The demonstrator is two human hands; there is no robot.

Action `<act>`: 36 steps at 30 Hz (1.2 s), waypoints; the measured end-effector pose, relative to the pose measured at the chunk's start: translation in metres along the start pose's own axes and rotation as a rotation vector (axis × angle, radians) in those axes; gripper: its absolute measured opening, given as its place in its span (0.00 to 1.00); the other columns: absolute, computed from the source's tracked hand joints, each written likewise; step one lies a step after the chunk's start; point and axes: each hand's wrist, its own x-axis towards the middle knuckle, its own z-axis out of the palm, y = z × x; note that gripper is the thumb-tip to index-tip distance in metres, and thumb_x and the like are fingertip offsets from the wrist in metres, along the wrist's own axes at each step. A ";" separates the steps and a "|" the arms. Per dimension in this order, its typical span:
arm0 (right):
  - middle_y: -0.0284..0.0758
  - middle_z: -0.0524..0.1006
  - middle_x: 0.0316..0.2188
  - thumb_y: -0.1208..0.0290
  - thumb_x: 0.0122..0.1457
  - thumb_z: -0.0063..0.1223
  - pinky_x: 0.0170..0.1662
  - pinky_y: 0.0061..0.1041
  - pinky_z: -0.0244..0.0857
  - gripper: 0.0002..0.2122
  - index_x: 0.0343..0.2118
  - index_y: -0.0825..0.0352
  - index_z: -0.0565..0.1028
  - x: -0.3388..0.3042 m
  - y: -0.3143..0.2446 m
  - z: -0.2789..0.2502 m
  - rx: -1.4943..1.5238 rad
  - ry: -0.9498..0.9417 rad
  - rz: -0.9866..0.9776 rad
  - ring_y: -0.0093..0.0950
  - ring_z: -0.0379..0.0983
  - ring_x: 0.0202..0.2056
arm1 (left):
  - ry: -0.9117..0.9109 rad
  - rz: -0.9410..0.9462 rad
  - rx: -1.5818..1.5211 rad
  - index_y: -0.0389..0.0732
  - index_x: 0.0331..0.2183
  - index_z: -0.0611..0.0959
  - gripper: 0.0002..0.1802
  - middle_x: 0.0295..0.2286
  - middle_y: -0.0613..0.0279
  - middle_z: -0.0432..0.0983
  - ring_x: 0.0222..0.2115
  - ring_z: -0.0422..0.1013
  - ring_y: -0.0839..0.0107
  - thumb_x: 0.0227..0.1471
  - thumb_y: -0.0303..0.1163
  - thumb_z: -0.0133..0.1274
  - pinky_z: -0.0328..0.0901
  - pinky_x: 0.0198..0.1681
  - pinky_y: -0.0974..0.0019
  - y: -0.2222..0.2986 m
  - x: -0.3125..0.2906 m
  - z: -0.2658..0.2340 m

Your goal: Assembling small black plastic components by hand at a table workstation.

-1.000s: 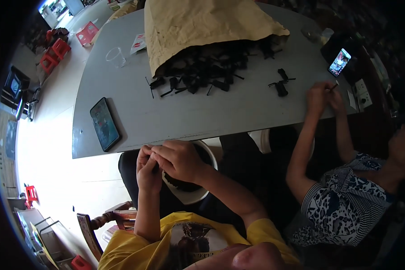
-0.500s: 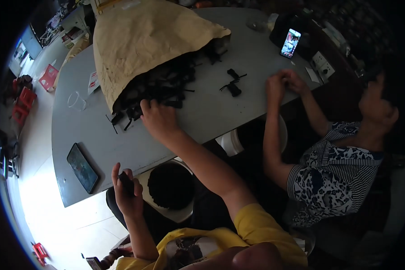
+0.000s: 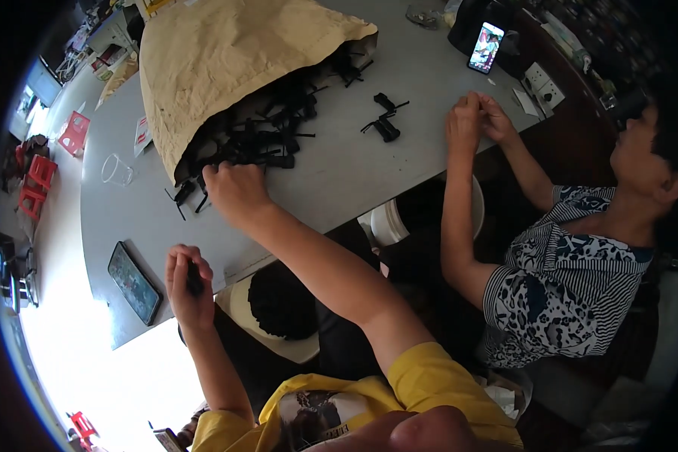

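Note:
A large tan paper sack [image 3: 233, 60] lies on the grey table with its mouth spilling small black plastic parts [image 3: 286, 113], some with thin stems. My right hand [image 3: 237, 194] reaches to the near edge of that heap, its fingers bent downward; whatever lies under the fingertips is hidden. Beside it, to the left, lies a loose black part [image 3: 181, 196] with thin stems. My left hand [image 3: 188, 290] is raised just off the table's front edge, fingers closed around a small black part [image 3: 195, 279] that is mostly covered.
A dark phone [image 3: 135, 282] and a clear plastic cup [image 3: 117, 170] rest at the table's left. Two black parts [image 3: 384, 126] lie apart at right. A co-worker [image 3: 572, 279] sits there, hands together, near a propped lit phone [image 3: 486, 47]. Below stands a pale tub with black contents [image 3: 282, 303].
The view has shifted slightly. My right hand stays at the heap's near edge, a little further left. My left hand's fingers have curled more tightly around the black part.

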 end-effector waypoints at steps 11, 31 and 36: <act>0.39 0.74 0.20 0.76 0.43 0.50 0.22 0.29 0.66 0.03 0.24 0.64 0.71 -0.008 -0.004 0.006 0.013 0.063 -0.007 0.34 0.74 0.22 | -0.069 0.032 0.100 0.38 0.34 0.72 0.06 0.24 0.68 0.64 0.18 0.56 0.82 0.55 0.28 0.43 0.52 0.21 0.80 -0.010 0.020 -0.029; 0.35 0.75 0.18 0.71 0.51 0.47 0.29 0.30 0.67 0.04 0.25 0.65 0.71 -0.054 -0.033 -0.042 0.448 -0.218 -0.266 0.32 0.75 0.26 | 0.151 0.211 0.161 0.35 0.47 0.66 0.19 0.26 0.67 0.66 0.17 0.57 0.83 0.59 0.38 0.37 0.52 0.19 0.80 -0.018 0.018 -0.029; 0.35 0.75 0.18 0.69 0.49 0.50 0.28 0.30 0.67 0.06 0.24 0.66 0.71 -0.053 -0.034 -0.041 0.430 -0.003 -0.250 0.33 0.74 0.23 | 0.035 0.242 0.124 0.37 0.47 0.67 0.17 0.23 0.67 0.67 0.18 0.57 0.83 0.58 0.35 0.38 0.54 0.21 0.79 -0.019 0.017 -0.037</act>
